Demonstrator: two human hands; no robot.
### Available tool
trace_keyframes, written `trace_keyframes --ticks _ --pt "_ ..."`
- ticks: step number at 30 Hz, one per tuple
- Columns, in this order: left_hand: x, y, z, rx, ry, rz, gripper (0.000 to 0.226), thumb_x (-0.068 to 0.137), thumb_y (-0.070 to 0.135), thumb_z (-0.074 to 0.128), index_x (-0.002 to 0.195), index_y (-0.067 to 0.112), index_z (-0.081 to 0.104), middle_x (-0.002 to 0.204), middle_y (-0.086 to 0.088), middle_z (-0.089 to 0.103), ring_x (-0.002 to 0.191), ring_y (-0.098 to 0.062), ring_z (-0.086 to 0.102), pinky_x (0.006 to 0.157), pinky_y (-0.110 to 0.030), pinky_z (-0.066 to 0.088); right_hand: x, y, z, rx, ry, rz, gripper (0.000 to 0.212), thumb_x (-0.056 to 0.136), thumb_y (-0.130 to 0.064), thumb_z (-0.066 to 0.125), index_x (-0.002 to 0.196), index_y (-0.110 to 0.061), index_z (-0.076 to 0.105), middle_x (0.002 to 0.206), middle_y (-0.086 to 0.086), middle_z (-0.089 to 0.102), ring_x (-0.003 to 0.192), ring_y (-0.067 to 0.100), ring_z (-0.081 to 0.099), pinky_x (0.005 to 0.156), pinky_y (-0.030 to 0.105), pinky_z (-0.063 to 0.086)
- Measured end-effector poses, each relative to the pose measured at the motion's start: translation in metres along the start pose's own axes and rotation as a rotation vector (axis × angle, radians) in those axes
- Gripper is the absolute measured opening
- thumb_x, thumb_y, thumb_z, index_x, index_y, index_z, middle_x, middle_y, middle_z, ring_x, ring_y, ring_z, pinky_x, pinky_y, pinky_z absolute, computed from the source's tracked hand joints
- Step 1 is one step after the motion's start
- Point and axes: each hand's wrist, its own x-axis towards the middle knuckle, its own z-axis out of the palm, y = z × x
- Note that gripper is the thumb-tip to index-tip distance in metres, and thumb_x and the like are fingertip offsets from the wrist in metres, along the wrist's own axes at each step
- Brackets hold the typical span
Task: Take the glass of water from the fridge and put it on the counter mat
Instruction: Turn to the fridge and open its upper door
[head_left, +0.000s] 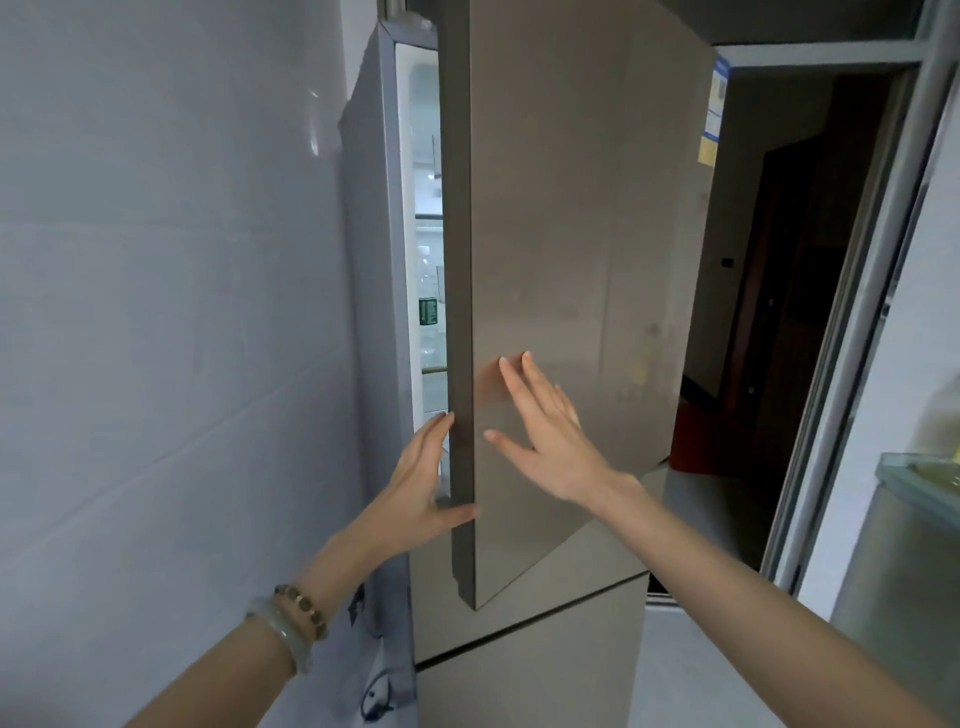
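Note:
The tall grey fridge fills the middle of the view, and its upper door (571, 218) stands partly ajar. My left hand (421, 483) curls around the door's left edge near its lower end, fingers behind the edge and thumb in front. My right hand (545, 431) lies flat on the door's front face with its fingers spread and nothing in it. Through the narrow gap I see the lit fridge interior (428, 249) with white shelves and a green-labelled container (428, 312). No glass of water and no counter mat show in this view.
A white tiled wall (171, 312) runs close along the left. The fridge's lower door (530, 660) below is closed. To the right are a dark doorway (789, 260), a metal door frame (862, 322) and a steel cabinet (904, 561) at the far right edge.

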Motion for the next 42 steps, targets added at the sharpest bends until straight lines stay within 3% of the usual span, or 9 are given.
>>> trace_keyframes --ticks 6,13,17,23,26,29,32,35,42 --pt "-0.013 0.025 0.020 0.056 -0.022 0.054 0.113 0.080 0.045 0.073 0.141 0.055 -0.022 0.153 0.023 -0.028 0.143 -0.003 -0.011 0.113 -0.032 0.014 -0.037 0.007 -0.025 0.037 0.073 -0.035 0.077 0.097 -0.049 0.042 0.150 -0.033 -0.011 0.159 -0.006 -0.013 0.146 0.005 -0.011 0.117 0.030 -0.003" --pt "-0.014 0.085 0.067 0.108 -0.065 0.168 0.100 0.081 0.068 0.055 0.143 0.052 -0.023 0.154 0.016 -0.035 0.147 -0.012 -0.018 0.117 -0.041 0.005 -0.110 0.037 -0.079 0.032 0.075 -0.034 0.077 0.097 -0.045 0.045 0.152 -0.027 -0.006 0.161 -0.005 -0.005 0.147 0.002 -0.010 0.121 0.037 0.005" --pt "-0.013 0.125 0.099 0.118 -0.087 0.201 0.106 0.077 0.078 0.049 0.140 0.048 -0.030 0.153 0.013 -0.038 0.146 -0.012 -0.022 0.119 -0.048 0.001 -0.146 0.060 -0.108 0.027 0.075 -0.023 0.082 0.095 -0.044 0.049 0.150 -0.031 -0.009 0.154 -0.025 -0.011 0.145 -0.004 -0.009 0.120 0.033 0.006" --pt "-0.008 0.181 0.134 0.097 -0.086 0.303 0.110 0.082 0.064 0.059 0.145 0.037 -0.028 0.157 0.012 -0.029 0.142 0.004 -0.022 0.110 -0.013 -0.013 -0.193 0.085 -0.148 0.230 0.089 0.087 0.091 0.092 -0.039 0.058 0.151 -0.029 -0.010 0.162 -0.010 0.003 0.147 0.000 0.005 0.121 0.036 0.015" --pt "-0.003 0.204 0.147 0.061 -0.115 0.319 0.108 0.084 0.056 0.063 0.148 0.032 -0.021 0.159 0.013 -0.019 0.144 0.003 -0.014 0.114 -0.017 -0.005 -0.213 0.100 -0.165 0.279 0.154 0.132 0.091 0.091 -0.035 0.061 0.152 -0.023 -0.006 0.162 -0.010 0.009 0.147 0.001 0.010 0.121 0.038 0.017" --pt "0.003 0.217 0.159 0.061 -0.116 0.301 0.106 0.084 0.053 0.064 0.151 0.030 -0.015 0.154 0.022 -0.016 0.140 0.010 -0.015 0.117 -0.024 0.001 -0.233 0.119 -0.183 0.309 0.215 0.168 0.089 0.090 -0.037 0.060 0.152 -0.027 -0.003 0.160 -0.017 0.014 0.145 -0.001 0.014 0.119 0.027 0.017" --pt "0.008 0.220 0.171 0.115 -0.141 0.288 0.105 0.083 0.057 0.063 0.152 0.026 -0.011 0.155 0.016 -0.014 0.144 -0.001 -0.010 0.120 -0.033 0.004 -0.251 0.139 -0.197 0.316 0.255 0.213 0.086 0.089 -0.039 0.058 0.149 -0.041 -0.003 0.152 -0.036 0.015 0.141 -0.010 0.018 0.110 0.007 0.018" --pt "0.015 0.218 0.184 0.151 -0.182 0.261 0.108 0.078 0.071 0.054 0.152 0.025 -0.011 0.154 0.014 -0.014 0.143 -0.002 -0.010 0.119 -0.033 0.003 -0.267 0.162 -0.208 0.295 0.291 0.299 0.089 0.086 -0.046 0.057 0.151 -0.035 -0.003 0.151 -0.037 0.012 0.132 -0.021 0.022 0.100 -0.001 0.022" --pt "0.047 0.204 0.226 0.215 -0.236 0.266 0.109 0.073 0.083 0.042 0.153 0.023 0.000 0.159 0.007 0.001 0.146 -0.011 0.003 0.118 -0.036 0.005 -0.284 0.205 -0.231 0.331 0.323 0.477 0.089 0.090 -0.038 0.059 0.150 -0.036 -0.007 0.160 -0.015 0.010 0.146 0.004 0.014 0.119 0.032 0.017"
